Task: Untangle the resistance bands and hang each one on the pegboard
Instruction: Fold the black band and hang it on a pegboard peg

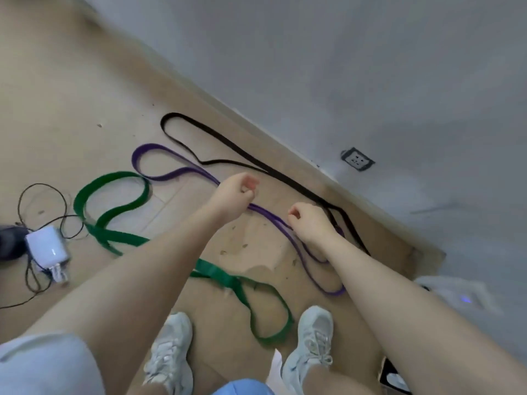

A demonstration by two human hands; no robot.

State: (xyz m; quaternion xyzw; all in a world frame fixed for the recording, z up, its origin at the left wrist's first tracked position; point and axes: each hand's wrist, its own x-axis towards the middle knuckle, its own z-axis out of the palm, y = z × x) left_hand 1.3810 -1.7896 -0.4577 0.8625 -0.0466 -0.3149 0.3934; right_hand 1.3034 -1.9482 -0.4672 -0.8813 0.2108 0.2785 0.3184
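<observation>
Hands first: the left hand (236, 192) and the right hand (309, 223) both reach out over the floor (71, 95), fingers curled in. Whether either one has hold of the purple band (168, 173) or only hovers above it I cannot tell — the view is blurred, and the band passes right under both fists. That purple band lies on the floor, its rounded loop up and left of the left hand, its long run stretching between the two hands and down past the right wrist. Beyond both hands, toward the wall (370, 67), the black band (228, 143) lies stretched along the skirting. Left of and below the left forearm the green band (114, 195) curls in wide folds, one end looping just beside the white shoes (171, 352). Far left of the left arm sits a white charger (47, 248) with thin cables. A wall socket (358, 159) shows above the right hand.
</observation>
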